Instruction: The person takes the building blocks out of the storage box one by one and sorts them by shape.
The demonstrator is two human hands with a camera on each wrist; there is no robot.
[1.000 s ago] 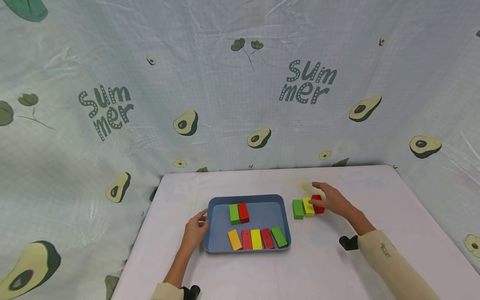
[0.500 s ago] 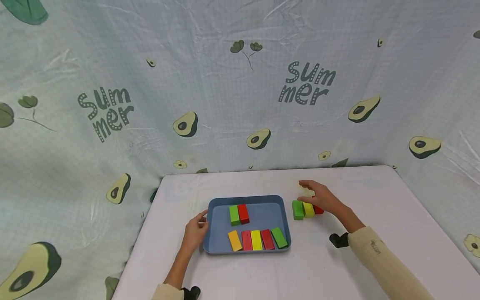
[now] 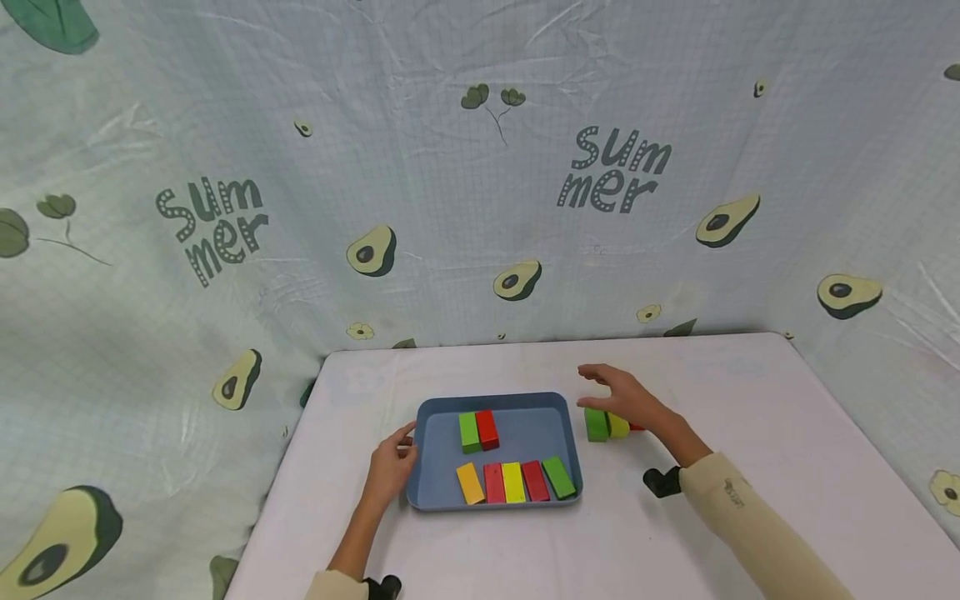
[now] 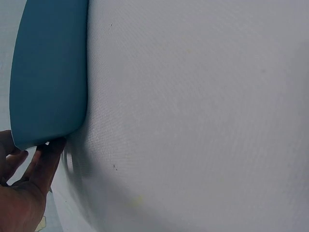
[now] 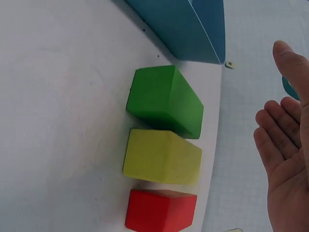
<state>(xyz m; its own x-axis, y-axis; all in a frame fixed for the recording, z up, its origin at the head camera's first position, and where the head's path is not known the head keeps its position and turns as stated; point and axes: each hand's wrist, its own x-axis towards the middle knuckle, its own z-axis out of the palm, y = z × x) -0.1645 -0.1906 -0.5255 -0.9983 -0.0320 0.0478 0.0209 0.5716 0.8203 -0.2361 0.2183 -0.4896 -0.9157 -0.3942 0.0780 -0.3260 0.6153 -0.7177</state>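
In the head view a blue-grey tray [image 3: 497, 507] lies on the table. My left hand [image 3: 388, 468] is at its left side. The left wrist view shows those fingers [image 4: 48, 162] touching the end wall of the tray. To the right of the tray, a green block [image 3: 597, 426], a yellow block [image 3: 618, 427] and a red block [image 5: 161, 210] stand side by side. My right hand [image 3: 624, 397] hovers over them with thumb and fingers spread apart, holding nothing. It partly covers the yellow and red blocks in the head view.
Inside the tray, a green block [image 3: 468, 432] and a red block [image 3: 487, 430] sit near the back. Along its front lies a row of several orange, red, yellow and green blocks. A printed cloth [image 3: 442, 208] hangs behind the table [image 3: 495, 554].
My right hand has moved left, from above the yellow and red blocks to above the green one. The left hand and the blocks stay where they were.
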